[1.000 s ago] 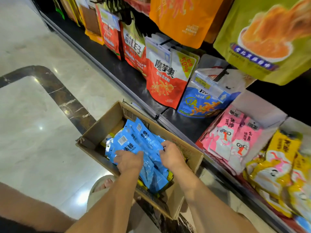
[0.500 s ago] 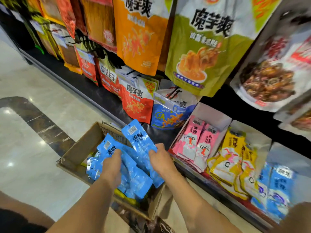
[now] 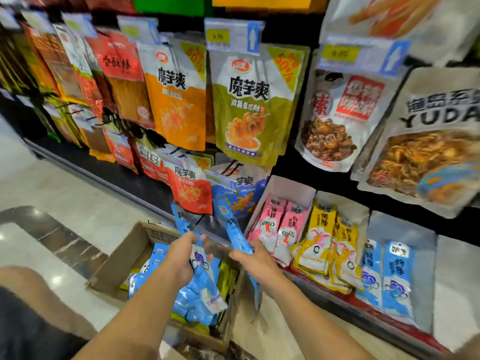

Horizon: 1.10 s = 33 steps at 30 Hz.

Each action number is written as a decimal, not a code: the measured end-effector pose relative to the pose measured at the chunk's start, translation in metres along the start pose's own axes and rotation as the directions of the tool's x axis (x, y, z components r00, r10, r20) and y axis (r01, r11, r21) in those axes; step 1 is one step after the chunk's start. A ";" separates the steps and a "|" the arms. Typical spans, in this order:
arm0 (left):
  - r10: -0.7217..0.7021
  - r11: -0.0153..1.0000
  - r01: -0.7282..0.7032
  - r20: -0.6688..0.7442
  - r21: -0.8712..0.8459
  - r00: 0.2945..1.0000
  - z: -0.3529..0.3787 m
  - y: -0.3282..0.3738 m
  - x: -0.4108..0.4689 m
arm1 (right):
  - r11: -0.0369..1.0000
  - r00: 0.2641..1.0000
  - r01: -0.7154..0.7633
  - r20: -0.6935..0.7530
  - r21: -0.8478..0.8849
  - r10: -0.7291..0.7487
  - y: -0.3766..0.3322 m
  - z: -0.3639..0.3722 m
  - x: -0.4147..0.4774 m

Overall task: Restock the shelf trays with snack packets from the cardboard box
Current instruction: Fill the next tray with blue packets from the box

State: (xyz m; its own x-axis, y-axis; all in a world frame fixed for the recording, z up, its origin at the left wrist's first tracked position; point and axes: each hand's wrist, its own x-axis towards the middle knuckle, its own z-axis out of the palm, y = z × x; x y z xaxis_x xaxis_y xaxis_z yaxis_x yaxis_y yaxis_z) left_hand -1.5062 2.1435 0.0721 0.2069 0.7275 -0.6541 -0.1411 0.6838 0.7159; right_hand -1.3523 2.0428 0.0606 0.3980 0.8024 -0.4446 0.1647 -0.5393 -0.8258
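Observation:
A brown cardboard box (image 3: 118, 263) stands on the floor in front of the shelf, with several blue snack packets (image 3: 193, 305) and some yellow ones inside. My left hand (image 3: 181, 258) grips a bunch of blue packets (image 3: 181, 222) lifted above the box. My right hand (image 3: 255, 261) grips another blue packet (image 3: 235, 232) that points up towards the shelf. On the low shelf to the right stand white trays: one with pink packets (image 3: 278, 227), one with yellow packets (image 3: 327, 250), and one with blue packets (image 3: 389, 276).
Large snack bags (image 3: 249, 102) hang on pegs above the trays, close over my hands. An empty-looking white tray (image 3: 457, 287) sits at the far right. Marble floor (image 3: 65, 203) lies to the left of the box. My knee (image 3: 31, 302) shows at the lower left.
Both hands have risen out of the box with blue packets and moved towards the shelf. My view has tilted up, so more of the hanging bags and the trays shows.

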 end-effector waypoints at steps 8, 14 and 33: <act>0.136 0.974 -0.147 0.074 0.175 0.988 0.036 0.006 -0.037 | 0.971 1.000 0.008 -0.028 0.240 -0.001 -0.014 -0.046 -0.025; 0.158 0.940 -0.193 0.141 0.282 0.977 0.051 0.002 -0.038 | 0.977 0.989 0.071 -0.139 0.203 -0.043 -0.004 -0.072 -0.039; -0.009 0.878 -0.189 0.409 0.440 0.913 0.218 -0.137 -0.068 | 0.857 0.830 -0.007 -0.475 0.515 0.292 0.142 -0.208 -0.116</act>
State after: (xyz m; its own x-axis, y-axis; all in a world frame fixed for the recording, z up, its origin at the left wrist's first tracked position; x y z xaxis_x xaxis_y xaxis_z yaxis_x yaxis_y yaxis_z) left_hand -1.2898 1.9881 0.0718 0.5857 0.6352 -0.5034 0.2627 0.4388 0.8593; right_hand -1.1871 1.8198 0.0667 0.8071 0.3872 -0.4457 -0.3264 -0.3363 -0.8834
